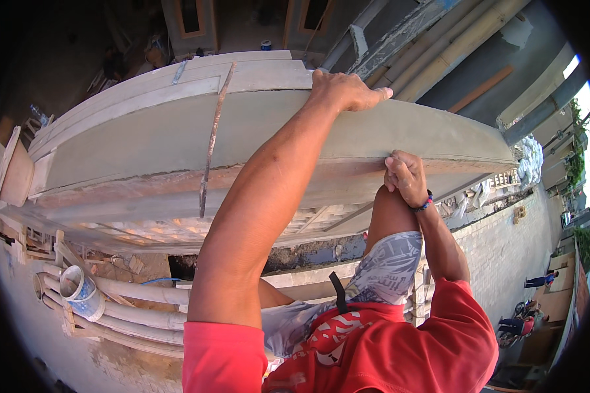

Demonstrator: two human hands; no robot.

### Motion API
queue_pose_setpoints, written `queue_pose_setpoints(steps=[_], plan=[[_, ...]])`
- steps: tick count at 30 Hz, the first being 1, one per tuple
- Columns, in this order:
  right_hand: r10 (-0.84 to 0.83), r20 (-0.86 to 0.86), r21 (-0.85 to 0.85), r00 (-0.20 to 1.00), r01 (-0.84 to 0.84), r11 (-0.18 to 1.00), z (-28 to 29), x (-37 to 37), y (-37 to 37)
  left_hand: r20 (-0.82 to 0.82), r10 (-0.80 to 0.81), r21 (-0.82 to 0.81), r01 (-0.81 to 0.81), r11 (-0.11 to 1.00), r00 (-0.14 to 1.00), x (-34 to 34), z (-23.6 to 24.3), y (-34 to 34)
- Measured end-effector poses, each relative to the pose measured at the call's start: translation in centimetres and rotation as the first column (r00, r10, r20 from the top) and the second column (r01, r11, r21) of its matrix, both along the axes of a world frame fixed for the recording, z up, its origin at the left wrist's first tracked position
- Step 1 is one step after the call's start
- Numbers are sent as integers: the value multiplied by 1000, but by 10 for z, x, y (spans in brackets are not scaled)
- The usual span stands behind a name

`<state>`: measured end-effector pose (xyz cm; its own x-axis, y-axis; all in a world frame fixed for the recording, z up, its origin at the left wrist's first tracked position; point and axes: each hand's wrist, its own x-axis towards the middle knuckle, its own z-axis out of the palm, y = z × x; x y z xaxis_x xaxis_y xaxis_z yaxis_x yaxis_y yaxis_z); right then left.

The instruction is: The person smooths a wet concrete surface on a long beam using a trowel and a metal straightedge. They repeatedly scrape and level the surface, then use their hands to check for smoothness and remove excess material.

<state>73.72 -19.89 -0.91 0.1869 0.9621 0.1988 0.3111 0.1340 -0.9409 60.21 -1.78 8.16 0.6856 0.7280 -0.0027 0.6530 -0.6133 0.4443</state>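
Beam (255, 122) runs crosswise: left grip (349, 93) wide over its far edge, right grip (406, 177) curled at the near edge, contents unclear.

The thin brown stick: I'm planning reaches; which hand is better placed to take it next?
Probably the left hand: it rests on the grey ledge, nearer the thin brown stick. The right hand is beyond the left forearm.

Room along grey ledge (452, 134), rod (212, 141) across its left, poles (462, 49) apparently beyond
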Motion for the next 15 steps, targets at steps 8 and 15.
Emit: queue_pose_setpoints(steps=[8, 15], plan=[[68, 387, 107, 919, -118, 987, 6, -3, -5, 24, 2, -12, -2, 1000, 1000, -16, 10, -7], [-38, 518, 220, 855, -91, 971, -6, 1, -5, 72, -6, -78, 12, 997, 997, -19, 9, -13]])
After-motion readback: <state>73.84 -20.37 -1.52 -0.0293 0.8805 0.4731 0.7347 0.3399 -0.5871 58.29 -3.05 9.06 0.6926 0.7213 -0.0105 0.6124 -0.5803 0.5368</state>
